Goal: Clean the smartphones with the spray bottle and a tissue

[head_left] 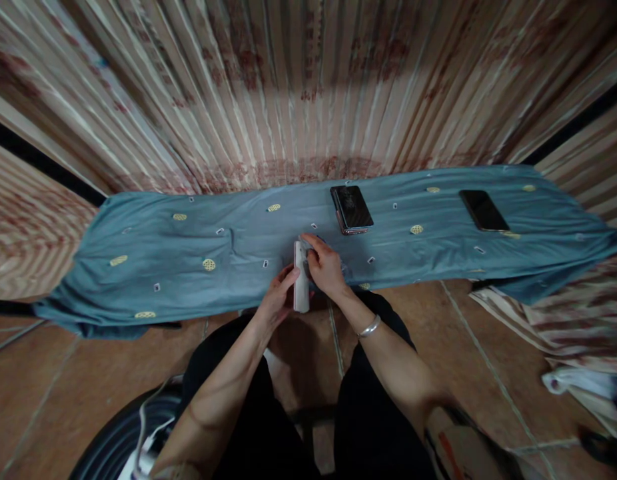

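In front of my lap, at the near edge of the cloth, I hold a slim white phone-like slab (301,283), upright and seen nearly edge-on. My left hand (278,295) is closed around its left side and lower part. At its upper right, my right hand (325,267) has curled fingers against it, with the index finger at the top end. The slab's faces are mostly turned away, so its exact kind is unclear. Beyond my hands lies a small stack of phones (354,207), a dark screen on top. Farther right, a single black phone (484,211) lies flat.
A blue cloth with pineapple prints (243,247) covers the long narrow table. Striped curtains (308,93) hang behind it and at both sides. At lower left, a white cable (142,427) runs over a round black ribbed object (106,443). White fabric (583,383) lies at right.
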Demonstrator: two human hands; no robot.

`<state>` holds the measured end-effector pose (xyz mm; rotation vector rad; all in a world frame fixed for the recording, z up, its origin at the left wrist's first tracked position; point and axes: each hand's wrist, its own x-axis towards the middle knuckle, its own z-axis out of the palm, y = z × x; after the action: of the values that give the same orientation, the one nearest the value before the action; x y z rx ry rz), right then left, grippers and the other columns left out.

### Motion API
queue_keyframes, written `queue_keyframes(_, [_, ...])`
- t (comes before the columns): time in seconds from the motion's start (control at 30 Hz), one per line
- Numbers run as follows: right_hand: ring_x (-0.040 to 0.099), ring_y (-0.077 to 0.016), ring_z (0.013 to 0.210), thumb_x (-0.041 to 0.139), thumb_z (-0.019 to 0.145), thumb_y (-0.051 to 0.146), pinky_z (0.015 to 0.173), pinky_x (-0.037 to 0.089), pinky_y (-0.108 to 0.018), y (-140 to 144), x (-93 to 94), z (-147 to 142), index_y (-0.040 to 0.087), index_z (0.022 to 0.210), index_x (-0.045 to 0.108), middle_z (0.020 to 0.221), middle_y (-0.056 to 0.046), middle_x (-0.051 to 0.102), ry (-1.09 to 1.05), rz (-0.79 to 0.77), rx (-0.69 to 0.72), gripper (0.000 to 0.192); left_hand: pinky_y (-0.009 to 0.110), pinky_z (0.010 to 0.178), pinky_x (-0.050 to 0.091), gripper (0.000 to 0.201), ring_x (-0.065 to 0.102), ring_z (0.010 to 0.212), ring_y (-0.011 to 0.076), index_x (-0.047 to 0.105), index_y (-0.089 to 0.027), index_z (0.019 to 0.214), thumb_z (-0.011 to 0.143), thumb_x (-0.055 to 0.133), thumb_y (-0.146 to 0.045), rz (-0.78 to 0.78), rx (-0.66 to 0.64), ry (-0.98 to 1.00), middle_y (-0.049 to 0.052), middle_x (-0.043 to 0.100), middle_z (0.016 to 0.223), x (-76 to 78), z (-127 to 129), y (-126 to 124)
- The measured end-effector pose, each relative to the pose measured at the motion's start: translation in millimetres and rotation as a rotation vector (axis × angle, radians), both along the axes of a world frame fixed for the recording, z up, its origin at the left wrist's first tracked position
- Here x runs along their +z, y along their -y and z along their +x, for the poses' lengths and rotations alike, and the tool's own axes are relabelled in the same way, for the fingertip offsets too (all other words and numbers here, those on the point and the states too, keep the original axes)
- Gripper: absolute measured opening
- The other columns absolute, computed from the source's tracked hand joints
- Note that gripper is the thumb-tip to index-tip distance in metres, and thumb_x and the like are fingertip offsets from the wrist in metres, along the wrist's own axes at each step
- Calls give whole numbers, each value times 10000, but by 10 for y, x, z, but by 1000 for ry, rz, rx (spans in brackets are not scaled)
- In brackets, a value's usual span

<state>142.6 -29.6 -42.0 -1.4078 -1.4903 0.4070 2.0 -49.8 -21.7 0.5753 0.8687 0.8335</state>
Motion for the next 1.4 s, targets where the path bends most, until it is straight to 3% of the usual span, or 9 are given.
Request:
queue_keyframes(0.23, [518, -176, 1340, 389, 882, 99, 1167, 392, -387, 122, 118, -18, 193, 1357, 566, 1404, -77, 594, 79, 62, 77, 516, 299, 691, 570, 615, 655, 663, 139, 649, -146, 1160, 631, 862, -377, 25, -21, -6, 36, 731, 842, -21, 17, 14])
queue_keyframes(0.57, [385, -216, 1444, 369, 894, 99, 1202, 343, -443, 279, 220, -102, 169, 1459, 461, 1535, -106, 443, 164, 46, 161, 576, 302, 761, 547, 591, 709, 883, 229, 663, -126, 1130, 623, 857, -359, 87, 38, -40, 77, 753, 912, -16, 0, -10])
queue_keyframes(0.87, [359, -179, 1455, 337, 920, 80, 1220, 316, -392, 337, 238, -228, 185, 1469, 437, 1543, -88, 430, 203, 73, 196, 568, 259, 666, 517, 499, 689, 767, 185, 679, -114, 999, 651, 831, -437, 122, 129, -80, 48, 730, 776, 7, -32, -68])
queue_keyframes(1.03, [417, -189, 1419, 357, 922, 84, 1192, 356, -380, 277, 255, -201, 168, 1344, 568, 1551, -104, 409, 248, 66, 149, 479, 210, 534, 470, 522, 634, 588, 122, 653, -122, 1020, 632, 849, -411, 125, 140, -72, 1, 696, 677, -20, -38, -81])
queue_keyframes(1.17, [425, -218, 1406, 410, 929, 122, 1189, 357, -422, 189, 233, -145, 214, 1286, 624, 1503, -84, 473, 321, 56, 85, 427, 206, 477, 463, 544, 584, 492, 99, 650, -134, 1041, 626, 846, -426, 127, 126, -99, -25, 666, 623, -68, -41, -75])
queue_keyframes(1.4, [467, -294, 1322, 415, 949, 141, 1156, 376, -467, 168, 268, -267, 153, 1307, 615, 1452, -147, 511, 438, 61, 48, 411, 214, 424, 456, 527, 564, 444, 108, 646, -119, 1050, 675, 816, -448, 121, 146, -96, -19, 639, 578, -91, -113, -91])
